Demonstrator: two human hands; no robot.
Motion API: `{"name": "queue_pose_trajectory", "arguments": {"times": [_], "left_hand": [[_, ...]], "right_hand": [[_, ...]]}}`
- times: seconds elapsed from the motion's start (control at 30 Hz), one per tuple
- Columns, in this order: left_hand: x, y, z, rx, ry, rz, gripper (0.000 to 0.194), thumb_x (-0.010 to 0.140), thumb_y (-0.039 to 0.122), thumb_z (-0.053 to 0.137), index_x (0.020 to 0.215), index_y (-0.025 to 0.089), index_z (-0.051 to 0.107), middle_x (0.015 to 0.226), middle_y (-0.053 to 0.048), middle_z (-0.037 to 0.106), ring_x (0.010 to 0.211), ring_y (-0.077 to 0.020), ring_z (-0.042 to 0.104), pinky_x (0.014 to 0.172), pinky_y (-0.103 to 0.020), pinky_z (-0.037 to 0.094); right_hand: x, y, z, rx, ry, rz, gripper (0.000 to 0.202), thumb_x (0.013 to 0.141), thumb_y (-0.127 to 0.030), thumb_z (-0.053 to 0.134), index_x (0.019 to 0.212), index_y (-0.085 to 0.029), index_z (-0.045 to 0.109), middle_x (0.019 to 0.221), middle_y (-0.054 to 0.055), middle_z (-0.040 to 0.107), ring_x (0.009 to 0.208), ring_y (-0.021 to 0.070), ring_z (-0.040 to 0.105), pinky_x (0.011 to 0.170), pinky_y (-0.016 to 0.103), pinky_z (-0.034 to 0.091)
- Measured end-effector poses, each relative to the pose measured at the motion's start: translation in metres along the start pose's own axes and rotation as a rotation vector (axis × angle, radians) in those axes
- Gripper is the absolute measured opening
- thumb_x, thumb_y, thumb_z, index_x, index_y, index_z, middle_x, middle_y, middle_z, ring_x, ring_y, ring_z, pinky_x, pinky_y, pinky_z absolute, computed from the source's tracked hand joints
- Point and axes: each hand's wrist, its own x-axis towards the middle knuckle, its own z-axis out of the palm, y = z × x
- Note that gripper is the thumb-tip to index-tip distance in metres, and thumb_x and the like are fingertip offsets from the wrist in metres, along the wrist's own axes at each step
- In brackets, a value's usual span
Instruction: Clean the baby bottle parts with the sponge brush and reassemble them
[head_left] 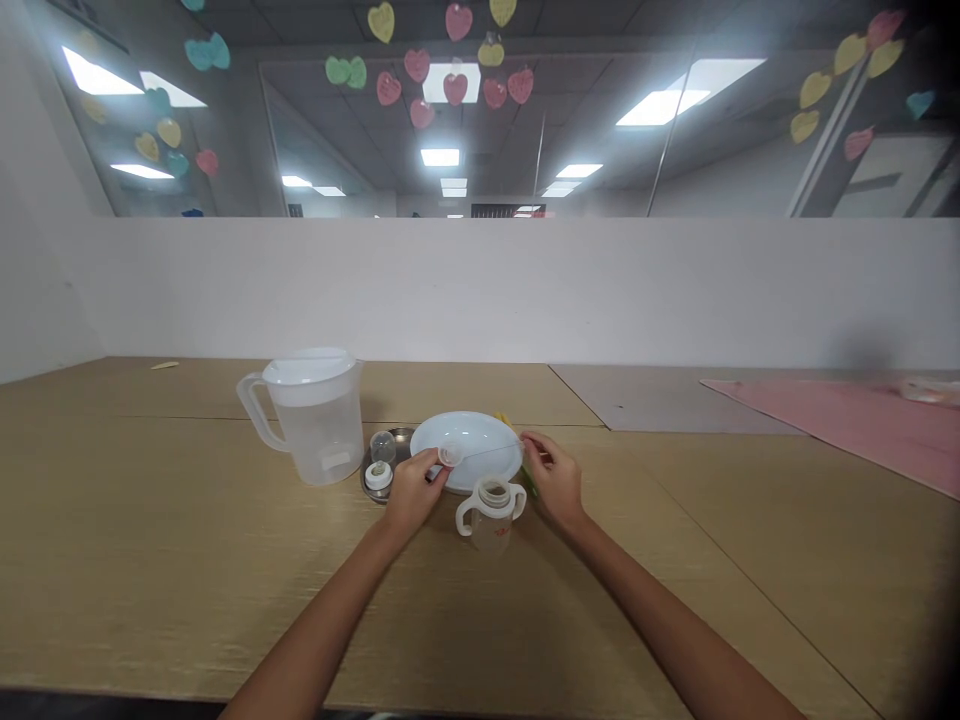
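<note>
My left hand (412,488) pinches a small translucent round piece (451,456), which looks like a silicone bottle nipple, above the left part of a white bowl (466,425). A thin pale straw (487,449) runs from that piece across the bowl. My right hand (553,478) is closed on its far end at the bowl's right rim. Between my hands, in front of the bowl, a two-handled baby bottle (492,520) stands upright with its mouth uncovered. Left of the bowl, a metal tray (367,488) bears a clear cap (382,447) and a white screw ring (379,475).
A large translucent pitcher (319,420) with a white lid stands left of the tray. Something yellow and green (531,482) shows partly behind my right hand. A grey sheet (660,400) and a pink sheet (855,420) lie to the right. A white wall (480,290) closes off the back.
</note>
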Motion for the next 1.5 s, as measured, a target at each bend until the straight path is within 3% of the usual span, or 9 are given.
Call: {"name": "queue_pose_trajectory", "arguments": {"times": [0.2, 0.4, 0.5, 0.63, 0.8, 0.9, 1.0, 1.13, 1.5], "left_hand": [[0.0, -0.004, 0.002, -0.225, 0.031, -0.123, 0.01, 0.075, 0.014, 0.054, 0.08, 0.018, 0.061, 0.087, -0.001, 0.071, 0.082, -0.0161, 0.066, 0.072, -0.025, 0.049], [0.001, -0.007, 0.001, -0.167, 0.047, -0.083, 0.017, 0.08, 0.024, 0.055, 0.087, 0.017, 0.069, 0.095, -0.005, 0.072, 0.09, -0.019, 0.065, 0.081, -0.029, 0.049], [0.001, -0.007, -0.001, -0.123, 0.025, -0.056, 0.021, 0.083, 0.028, 0.052, 0.089, 0.016, 0.069, 0.095, -0.006, 0.071, 0.086, -0.0189, 0.065, 0.077, -0.028, 0.049], [0.002, -0.007, -0.002, -0.078, -0.02, -0.059, 0.025, 0.086, 0.029, 0.048, 0.089, 0.015, 0.069, 0.091, -0.007, 0.071, 0.08, -0.0189, 0.064, 0.072, -0.027, 0.048], [0.002, -0.008, 0.001, -0.089, -0.049, -0.041, 0.026, 0.088, 0.03, 0.047, 0.093, 0.016, 0.068, 0.099, -0.007, 0.07, 0.091, -0.0199, 0.063, 0.08, -0.03, 0.048], [0.002, -0.01, 0.003, -0.095, -0.026, -0.051, 0.027, 0.088, 0.03, 0.047, 0.096, 0.017, 0.068, 0.103, -0.007, 0.07, 0.095, -0.0204, 0.063, 0.085, -0.031, 0.048], [0.002, -0.011, 0.003, -0.113, -0.018, -0.042, 0.027, 0.088, 0.03, 0.047, 0.097, 0.016, 0.068, 0.104, -0.007, 0.069, 0.096, -0.0203, 0.063, 0.086, -0.032, 0.048], [0.002, -0.011, 0.002, -0.131, -0.015, -0.033, 0.027, 0.088, 0.031, 0.047, 0.096, 0.017, 0.069, 0.104, -0.007, 0.069, 0.097, -0.0199, 0.063, 0.088, -0.034, 0.048], [0.002, -0.013, 0.003, -0.112, -0.032, -0.037, 0.026, 0.088, 0.03, 0.048, 0.094, 0.019, 0.071, 0.104, -0.006, 0.069, 0.096, -0.019, 0.063, 0.088, -0.034, 0.049]], "right_hand": [[-0.013, -0.013, 0.004, 0.021, -0.011, -0.176, 0.035, 0.088, -0.039, 0.048, 0.112, -0.018, 0.063, 0.097, 0.007, 0.071, 0.08, 0.0182, 0.07, 0.071, 0.028, 0.057], [-0.029, -0.023, 0.008, -0.021, -0.054, -0.429, 0.022, 0.09, -0.024, 0.049, 0.104, -0.021, 0.066, 0.088, 0.002, 0.073, 0.064, 0.013, 0.07, 0.059, 0.02, 0.056], [-0.031, -0.027, 0.006, -0.054, 0.026, -0.559, 0.022, 0.088, -0.016, 0.05, 0.104, -0.021, 0.065, 0.084, 0.002, 0.073, 0.066, 0.0128, 0.07, 0.061, 0.021, 0.056], [-0.027, -0.035, -0.004, -0.046, 0.134, -0.811, 0.028, 0.088, -0.007, 0.046, 0.109, -0.018, 0.061, 0.095, 0.008, 0.071, 0.088, 0.0156, 0.068, 0.076, 0.027, 0.058], [-0.029, -0.052, -0.021, -0.125, 0.013, -1.213, 0.023, 0.088, -0.01, 0.046, 0.105, -0.009, 0.062, 0.092, 0.013, 0.07, 0.1, 0.0194, 0.064, 0.08, 0.031, 0.058], [-0.036, -0.062, -0.028, -0.134, -0.011, -1.351, 0.017, 0.082, -0.009, 0.058, 0.095, -0.015, 0.065, 0.088, 0.007, 0.071, 0.096, 0.0161, 0.065, 0.082, 0.028, 0.057], [-0.045, -0.069, -0.03, -0.137, 0.026, -1.43, 0.016, 0.076, -0.01, 0.066, 0.086, -0.022, 0.066, 0.089, 0.001, 0.071, 0.091, 0.0121, 0.066, 0.086, 0.026, 0.056], [-0.051, -0.077, -0.026, -0.159, 0.05, -1.488, 0.012, 0.077, -0.008, 0.062, 0.079, -0.019, 0.067, 0.083, 0.001, 0.07, 0.086, 0.0116, 0.066, 0.087, 0.025, 0.055], [-0.049, -0.08, -0.022, -0.153, 0.026, -1.442, 0.013, 0.08, -0.005, 0.058, 0.083, -0.013, 0.067, 0.078, 0.002, 0.07, 0.084, 0.0117, 0.067, 0.088, 0.025, 0.054]]}}
